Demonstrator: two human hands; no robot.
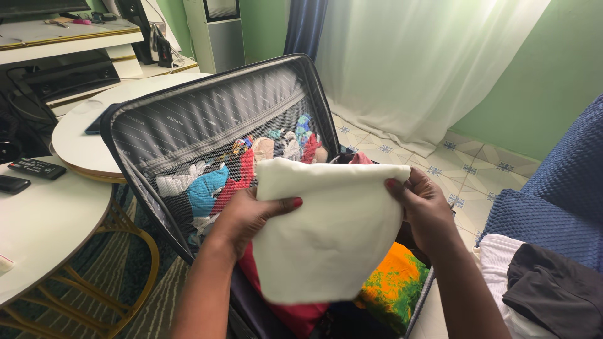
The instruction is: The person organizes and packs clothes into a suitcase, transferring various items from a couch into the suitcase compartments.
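A cream-white folded cloth [326, 232] hangs in front of me, held up by both hands over an open dark suitcase [207, 113]. My left hand [251, 216] grips the cloth's upper left edge, thumb on the front. My right hand [422, 207] pinches its upper right corner. The suitcase lid stands upright, and its mesh pocket [239, 172] is stuffed with small colourful garments. Under the cloth lie a red garment [295, 314] and an orange, yellow and green one [392, 282].
Round white tables [44, 220] with gold legs stand at left, with remote controls [34, 168] on the near one. A blue sofa [559, 201] at right carries white and dark grey clothes [546, 289]. A white curtain [421, 63] and tiled floor lie beyond.
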